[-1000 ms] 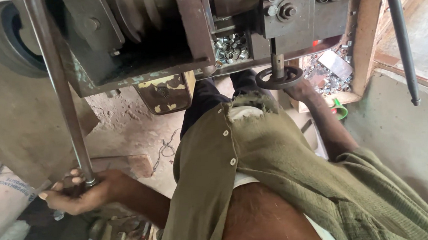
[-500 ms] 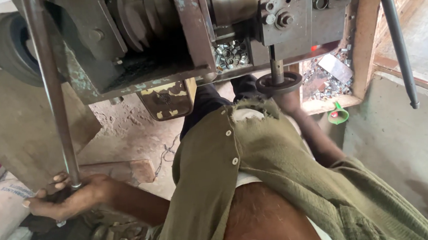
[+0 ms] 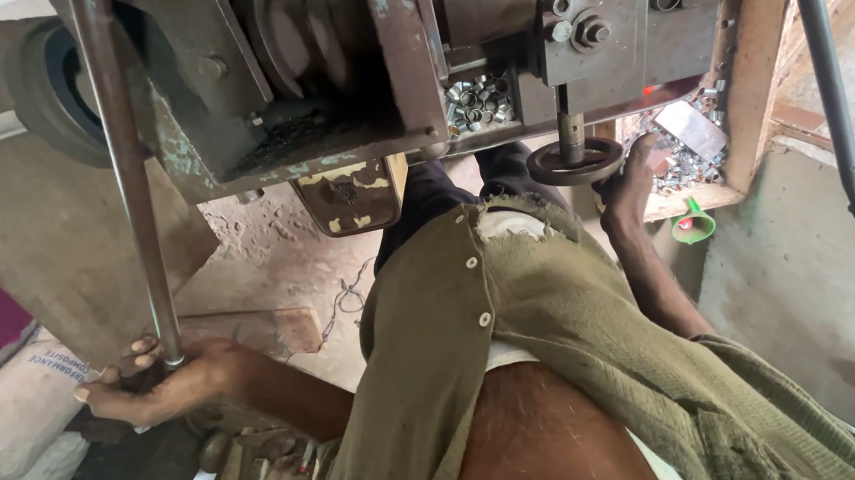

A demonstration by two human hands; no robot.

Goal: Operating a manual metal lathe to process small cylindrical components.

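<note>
The left hand (image 3: 162, 381) is clenched around the lower end of a long steel lever (image 3: 127, 181), which rises to the left of the machine (image 3: 335, 66). The right hand (image 3: 629, 184) grips the small black handwheel (image 3: 575, 163) just under the machine. The lever looks heavy, stiff and smooth, so a low grip gives the best leverage.

The upper part of the machine (image 3: 355, 65) is cut off by the top edge. The long rod (image 3: 127, 171) is also cut at the top, and its lower end is hidden inside the left hand (image 3: 152, 385). The right hand (image 3: 629, 186) is partly covered by the handwheel (image 3: 575, 163); its fingers cannot be made out. The small metal parts (image 3: 476, 101) in the tray are too small to be identified. The legs are mostly hidden by the shirt (image 3: 515, 344).
</note>
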